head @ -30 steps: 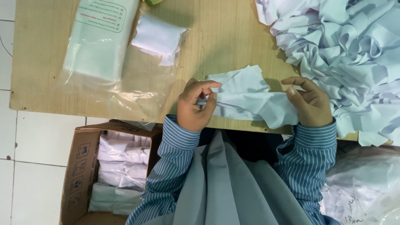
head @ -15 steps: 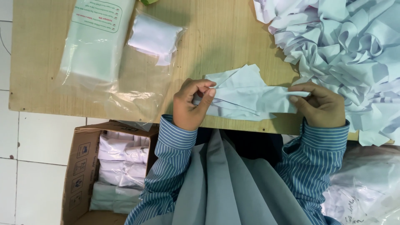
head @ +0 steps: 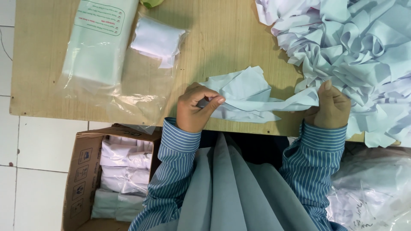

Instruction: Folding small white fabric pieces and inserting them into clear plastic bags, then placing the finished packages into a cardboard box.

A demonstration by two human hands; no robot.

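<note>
**Pale cloth stretched between both hands at desk edge**

Your left hand (head: 195, 108) has its grip pinched shut on one end of the pale blue cloth piece (head: 248, 96). Your right hand (head: 329, 107) is clamped on the other end. The cloth lies on the desk (head: 222, 38) near its front edge, beside the heap of similar cloth (head: 355, 51).

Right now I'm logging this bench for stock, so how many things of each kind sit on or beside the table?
Loose cloth held by the left hand and right hand: 1
Heap of cloths: 1
Clear bagged packs on the table: 2
Cardboard box of packs: 1
Total: 5
</note>
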